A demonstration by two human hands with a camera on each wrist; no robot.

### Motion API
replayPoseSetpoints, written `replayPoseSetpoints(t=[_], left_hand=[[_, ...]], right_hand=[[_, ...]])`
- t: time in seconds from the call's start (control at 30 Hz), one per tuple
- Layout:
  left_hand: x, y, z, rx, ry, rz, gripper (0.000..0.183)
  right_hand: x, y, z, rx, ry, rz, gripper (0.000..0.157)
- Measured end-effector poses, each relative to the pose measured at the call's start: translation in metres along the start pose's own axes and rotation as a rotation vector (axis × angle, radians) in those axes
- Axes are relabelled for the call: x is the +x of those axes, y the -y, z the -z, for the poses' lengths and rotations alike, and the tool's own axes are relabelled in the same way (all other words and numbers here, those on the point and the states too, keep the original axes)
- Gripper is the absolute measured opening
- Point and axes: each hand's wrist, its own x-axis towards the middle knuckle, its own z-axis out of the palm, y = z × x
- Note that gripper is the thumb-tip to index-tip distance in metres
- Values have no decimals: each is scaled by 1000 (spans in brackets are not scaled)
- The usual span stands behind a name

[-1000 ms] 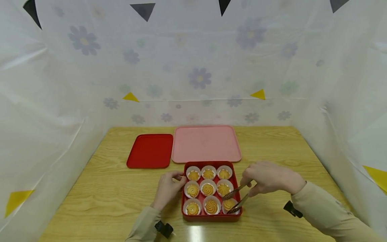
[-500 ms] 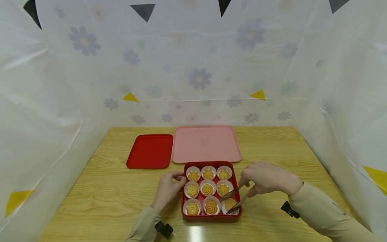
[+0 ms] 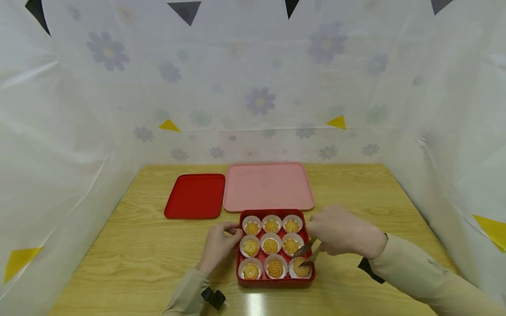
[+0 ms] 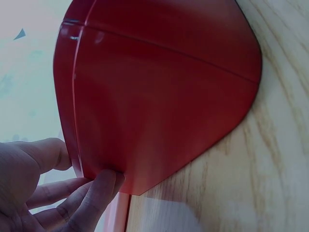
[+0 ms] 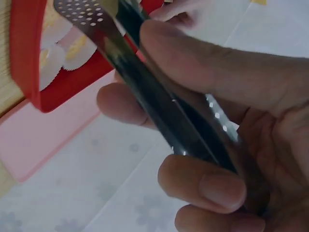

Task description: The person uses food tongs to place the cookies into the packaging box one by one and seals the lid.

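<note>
On the table a red box (image 3: 275, 284) holds several piped butter cookies in white paper cups. My left hand (image 3: 219, 246) pinches its left wall at the rim; the left wrist view shows the box's outer side (image 4: 159, 106) with fingertips (image 4: 99, 191) against it. My right hand (image 3: 344, 232) grips metal tongs (image 5: 145, 92) with perforated tips, fingers and thumb curled round both arms. The tongs' tips are over the near right cup, and the lower one overlaps the cookie (image 3: 301, 271) there, whose top looks smooth. Whether they clasp it, I cannot tell.
Behind the box lies a pink tray (image 3: 269, 186), with a smaller red tray (image 3: 195, 196) to its left. White flower-patterned sheeting (image 3: 221, 101) encloses the back and sides of the wooden table (image 3: 130, 250).
My right hand has rolled over and shifted slightly left, bringing the tongs' tips closer together over the near right cup. That cookie's swirl has given way to a smooth face. My left hand stays put.
</note>
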Motion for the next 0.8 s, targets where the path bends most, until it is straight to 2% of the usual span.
replayPoseSetpoints(t=[0.1, 0.17, 0.3, 0.57, 0.67, 0.8], left_hand=[[0, 0, 0, 1, 2, 3, 19], [1, 0, 0, 6, -1, 5, 19], [1, 1, 0, 15, -10, -10, 18], [0, 2, -2, 12, -30, -58, 19], [0, 2, -1, 7, -25, -38, 20], [1, 1, 0, -5, -15, -3, 19]], right_hand=[[6, 11, 2, -107, -33, 14, 53], [9, 17, 1, -157, -55, 21, 57], [13, 22, -3, -191, -58, 8, 50], [16, 27, -5, -183, 23, 22, 29], [16, 25, -6, -161, 29, 38, 28], [15, 23, -6, -142, 21, 59, 38]])
